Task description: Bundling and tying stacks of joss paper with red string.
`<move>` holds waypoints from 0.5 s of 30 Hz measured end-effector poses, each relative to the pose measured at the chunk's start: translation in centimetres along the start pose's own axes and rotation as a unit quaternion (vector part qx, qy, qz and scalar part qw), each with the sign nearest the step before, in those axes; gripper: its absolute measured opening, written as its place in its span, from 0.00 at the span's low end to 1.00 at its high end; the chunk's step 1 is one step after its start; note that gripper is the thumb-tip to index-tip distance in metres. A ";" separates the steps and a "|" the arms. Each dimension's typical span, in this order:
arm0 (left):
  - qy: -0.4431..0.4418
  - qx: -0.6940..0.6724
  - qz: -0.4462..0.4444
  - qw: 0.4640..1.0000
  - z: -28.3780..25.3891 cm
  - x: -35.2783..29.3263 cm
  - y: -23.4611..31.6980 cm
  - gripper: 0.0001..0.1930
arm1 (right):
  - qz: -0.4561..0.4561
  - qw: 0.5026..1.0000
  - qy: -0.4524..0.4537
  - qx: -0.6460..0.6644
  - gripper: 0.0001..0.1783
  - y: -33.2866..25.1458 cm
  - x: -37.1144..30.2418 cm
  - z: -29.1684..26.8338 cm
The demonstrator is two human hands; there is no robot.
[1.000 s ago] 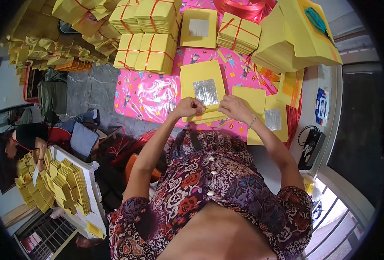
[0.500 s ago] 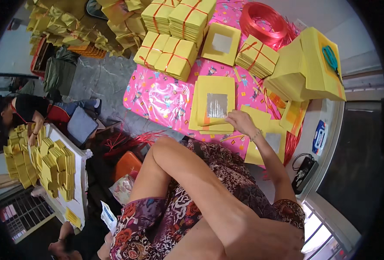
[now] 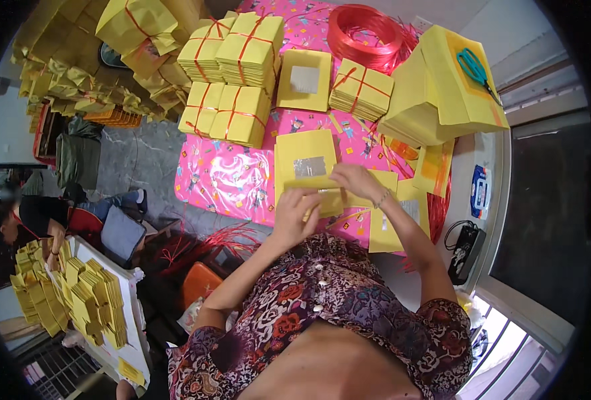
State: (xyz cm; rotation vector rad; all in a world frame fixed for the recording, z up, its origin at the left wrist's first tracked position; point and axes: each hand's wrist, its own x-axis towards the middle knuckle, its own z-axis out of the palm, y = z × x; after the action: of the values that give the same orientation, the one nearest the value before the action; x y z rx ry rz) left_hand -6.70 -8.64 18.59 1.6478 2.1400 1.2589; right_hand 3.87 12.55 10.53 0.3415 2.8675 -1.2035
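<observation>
A stack of yellow paper sheets with a silver foil square (image 3: 307,167) lies on the pink patterned table cover (image 3: 229,180). My left hand (image 3: 297,213) presses on the near edge of the stack, fingers curled over a folded yellow sheet (image 3: 327,200). My right hand (image 3: 354,181), with a bracelet at the wrist, pinches the same folded sheet from the right. Both hands meet at the stack's near edge.
Tied yellow paper bundles (image 3: 232,63) stand at the far side. A red string coil (image 3: 364,35) and a tall yellow pile with teal scissors (image 3: 475,67) sit far right. Another person (image 3: 35,220) works at a white table with yellow papers (image 3: 89,300) on the left.
My left arm, raised and off the paper half a second ago, has come back down onto the stack beside my right hand. The view has shifted slightly.
</observation>
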 end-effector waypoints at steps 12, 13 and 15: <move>-0.150 0.204 -0.029 0.967 6.9 1.4 -9.4 0.40 | 0.026 0.994 0.033 -0.106 0.16 5.2 11.2 -0.8; -0.144 0.193 -0.026 0.970 7.0 1.5 -9.9 0.40 | 0.024 0.990 0.030 -0.135 0.15 5.2 11.6 -0.6; -0.138 0.180 -0.026 0.973 7.3 1.2 -10.5 0.40 | 0.035 0.987 0.058 -0.145 0.15 5.0 11.5 0.0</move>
State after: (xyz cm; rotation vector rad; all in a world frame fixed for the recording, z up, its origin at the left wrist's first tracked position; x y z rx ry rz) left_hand -10.51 -4.26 7.15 1.7574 2.3086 0.6023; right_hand -6.38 18.14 5.91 0.5138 3.0407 -0.7647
